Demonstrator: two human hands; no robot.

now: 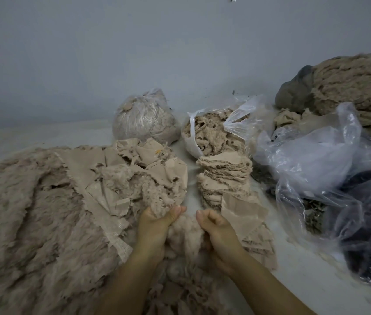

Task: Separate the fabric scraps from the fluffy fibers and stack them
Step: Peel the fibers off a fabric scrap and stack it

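Note:
A wide heap of beige fluffy fabric (43, 212) with flat backing scraps mixed in covers the left of the table. My left hand (157, 226) grips a fluffy scrap (155, 192) at the heap's near right edge. My right hand (216, 228) is curled, its fingers in the loose fluffy fibers (184, 233) between both hands; what it holds is hidden. Just right of it lies a stack of flat beige scraps (225, 178), running from the bag down to a large scrap (243, 214) beside my right hand.
An open clear bag of fibers (212, 135) and a tied bag (143, 119) stand behind the heaps. Crumpled clear plastic (316, 155) over dark material fills the right. A big beige fluffy roll (357, 85) lies at back right against the wall.

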